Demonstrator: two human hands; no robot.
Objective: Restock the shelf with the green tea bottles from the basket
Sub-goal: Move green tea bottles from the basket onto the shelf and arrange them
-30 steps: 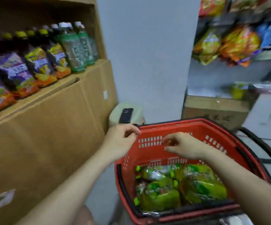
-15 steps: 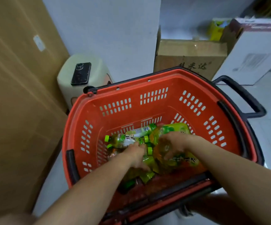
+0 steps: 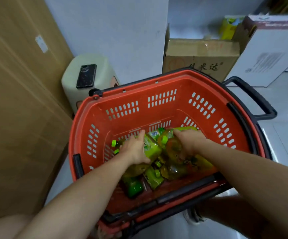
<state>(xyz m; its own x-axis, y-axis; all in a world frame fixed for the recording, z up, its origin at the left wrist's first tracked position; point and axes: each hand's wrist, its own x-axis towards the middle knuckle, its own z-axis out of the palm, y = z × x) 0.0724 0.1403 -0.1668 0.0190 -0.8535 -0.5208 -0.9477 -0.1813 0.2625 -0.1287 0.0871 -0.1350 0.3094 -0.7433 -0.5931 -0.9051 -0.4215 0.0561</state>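
A red plastic basket (image 3: 139,107) with black handles stands on the floor below me. Several green tea bottles (image 3: 154,176) with green caps and green labels lie piled in its bottom. My left hand (image 3: 135,149) is down in the basket, wrapped over one green tea bottle (image 3: 152,150). My right hand (image 3: 189,142) grips another bottle (image 3: 172,150) just to the right of it. The shelf is out of view.
A tall brown cardboard wall (image 3: 19,100) rises on the left. A cream stool (image 3: 74,87) with a black phone (image 3: 86,75) on it stands behind the basket. A brown carton (image 3: 200,57) and a white box (image 3: 267,54) sit at the back right on the pale floor.
The view dropped from the shelf to the basket. Both hands went from the basket's rim down among the bottles and closed on one each.
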